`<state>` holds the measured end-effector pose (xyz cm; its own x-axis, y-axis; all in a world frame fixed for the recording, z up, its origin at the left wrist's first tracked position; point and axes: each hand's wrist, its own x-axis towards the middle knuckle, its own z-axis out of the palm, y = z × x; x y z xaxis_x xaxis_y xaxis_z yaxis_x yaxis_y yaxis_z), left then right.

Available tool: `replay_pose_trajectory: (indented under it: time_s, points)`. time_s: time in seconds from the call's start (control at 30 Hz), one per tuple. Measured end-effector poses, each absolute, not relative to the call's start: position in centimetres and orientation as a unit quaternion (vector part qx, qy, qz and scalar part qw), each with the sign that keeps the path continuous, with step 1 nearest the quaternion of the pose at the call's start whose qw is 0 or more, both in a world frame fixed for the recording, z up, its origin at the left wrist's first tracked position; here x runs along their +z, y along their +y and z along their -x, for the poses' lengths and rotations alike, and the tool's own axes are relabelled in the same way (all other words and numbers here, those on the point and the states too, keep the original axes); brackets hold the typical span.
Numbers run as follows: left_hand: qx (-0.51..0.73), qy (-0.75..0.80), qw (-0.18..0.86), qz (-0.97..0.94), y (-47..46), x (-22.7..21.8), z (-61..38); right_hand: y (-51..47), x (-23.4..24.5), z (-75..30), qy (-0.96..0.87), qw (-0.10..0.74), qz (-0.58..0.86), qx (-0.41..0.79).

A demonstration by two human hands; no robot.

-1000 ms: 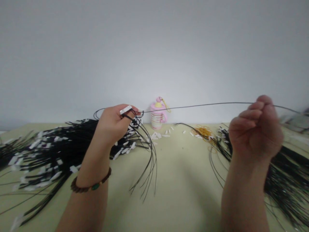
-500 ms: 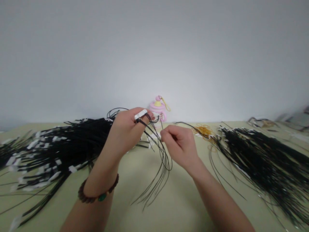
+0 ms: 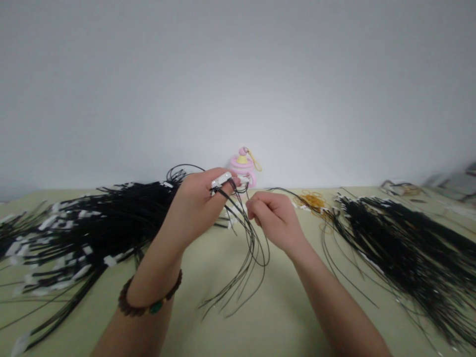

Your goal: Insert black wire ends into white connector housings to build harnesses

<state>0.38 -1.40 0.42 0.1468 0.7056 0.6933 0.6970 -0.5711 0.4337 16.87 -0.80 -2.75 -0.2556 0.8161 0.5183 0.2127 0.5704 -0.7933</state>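
At nine o'clock on the table [image 3: 271, 317] lay a pile of tagged black cords [image 3: 92, 233]. My left hand [image 3: 197, 208], bracelet [image 3: 148, 303] on the wrist, gripped a bunch of cords [image 3: 250, 253] drooping toward six o'clock, white tag [image 3: 221, 179] across the fingers. My right hand [image 3: 275, 218], just beside it, pinched the same bunch. Pink cup [image 3: 242, 167] stood at twelve, another cord pile [image 3: 401, 243] at three.

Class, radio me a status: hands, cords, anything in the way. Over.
Left hand shut on cords, white tags on top. Right hand pinching same cords. Left pile, right pile flank; cup behind.
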Motion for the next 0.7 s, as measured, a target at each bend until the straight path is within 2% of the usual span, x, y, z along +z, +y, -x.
replay_pose_trajectory:
  time_s: [0.7]
  points:
    - [0.444,0.478,-0.004,-0.758,-1.66,0.68,-0.35,-0.52,-2.61,-17.23,-0.715,0.502,0.320,0.366]
